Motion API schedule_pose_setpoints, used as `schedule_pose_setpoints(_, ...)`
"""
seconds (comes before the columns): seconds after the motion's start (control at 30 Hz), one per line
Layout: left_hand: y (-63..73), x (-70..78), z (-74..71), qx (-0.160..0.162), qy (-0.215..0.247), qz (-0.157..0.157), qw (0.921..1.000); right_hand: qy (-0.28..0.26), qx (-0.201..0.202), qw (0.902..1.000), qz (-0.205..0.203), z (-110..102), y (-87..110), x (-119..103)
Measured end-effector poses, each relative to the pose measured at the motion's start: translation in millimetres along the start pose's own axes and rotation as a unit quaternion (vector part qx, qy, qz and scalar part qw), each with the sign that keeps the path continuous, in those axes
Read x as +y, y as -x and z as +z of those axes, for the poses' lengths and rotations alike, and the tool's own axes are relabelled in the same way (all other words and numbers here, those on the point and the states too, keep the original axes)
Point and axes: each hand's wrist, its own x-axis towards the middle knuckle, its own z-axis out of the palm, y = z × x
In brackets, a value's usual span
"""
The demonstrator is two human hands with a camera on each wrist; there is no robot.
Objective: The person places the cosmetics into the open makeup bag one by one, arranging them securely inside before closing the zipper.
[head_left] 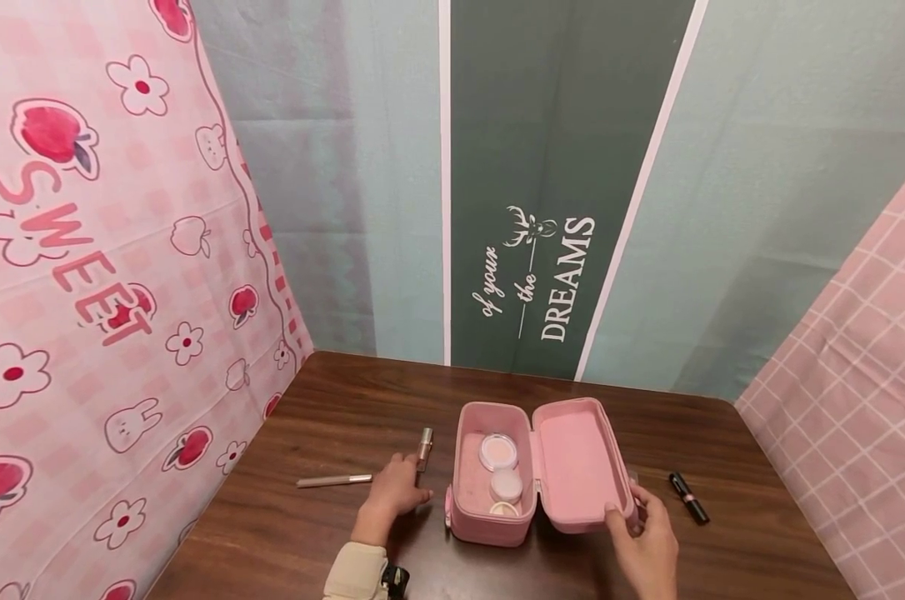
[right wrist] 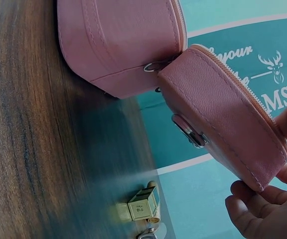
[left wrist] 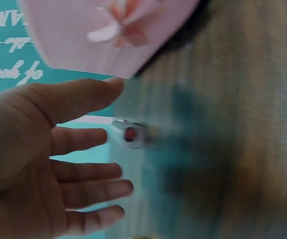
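A pink zip-up cosmetic case point(head_left: 490, 531) stands open on the table, its lid point(head_left: 582, 458) swung out to the right. Inside lie a round compact point(head_left: 498, 452), a small round jar point(head_left: 507, 483) and another round item point(head_left: 504, 508) partly hidden by the front wall. My right hand point(head_left: 647, 537) grips the lid's near right corner, thumb on the inner side and fingers beneath in the right wrist view. Left of the case, my left hand point(head_left: 397, 485) reaches with extended fingers toward a small lipstick-like tube point(head_left: 426, 443); the left wrist view shows a gap between the fingertips and the tube point(left wrist: 131, 134).
A slim silver stick point(head_left: 335, 481) lies left of my left hand. Beyond the lid on the right lies a black tube point(head_left: 689, 498). The right wrist view shows a small gold box-shaped item point(right wrist: 142, 209) near the lid. Printed cloths hang around the table point(head_left: 362, 383).
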Motion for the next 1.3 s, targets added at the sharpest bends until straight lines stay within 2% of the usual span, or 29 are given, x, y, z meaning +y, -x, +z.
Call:
schedule_pose_setpoints(0.1, -4.3, -6.4, 11.9, 0.017, 0.016, 0.004, 0.9997, 0.0, -0.001, 1.0, 0.003, -0.1, 0.1, 0.3)
schedule_pose_setpoints(0.2, -8.3, -9.9, 20.5, 0.037, 0.052, 0.001, 0.9979, -0.003, 0.0, 1.0, 0.002, 0.0, -0.1, 0.8)
schedule_pose_setpoints(0.33, -12.2, -11.8, 26.9, 0.059, 0.106, -0.01, 0.9926, -0.005, 0.0, 1.0, 0.002, 0.1, -0.1, 1.8)
schedule_pose_setpoints(0.47, -18.0, -14.9, 32.4, 0.077, 0.13, -0.026, 0.9883, -0.005, -0.002, 1.0, 0.007, 0.1, 0.1, 1.9)
schedule_pose_setpoints(0.63, -25.2, -18.1, 38.6, 0.098, 0.131, -0.04, 0.9858, -0.002, 0.001, 1.0, 0.007, 0.8, -0.4, 1.2)
schedule_pose_setpoints(0.87, -30.3, -17.5, 40.6, 0.106, 0.135, -0.059, 0.9834, -0.001, 0.0, 1.0, 0.01, 0.8, -0.4, 0.5)
schedule_pose_setpoints(1.07, -35.0, -18.1, 43.8, 0.127, 0.136, -0.078, 0.9793, -0.002, -0.001, 1.0, 0.008, 0.7, -0.6, -0.1)
schedule_pose_setpoints(1.3, -42.6, -17.9, 47.5, 0.129, 0.116, -0.127, 0.9765, -0.002, -0.005, 0.9999, 0.009, 0.4, -0.4, 0.2)
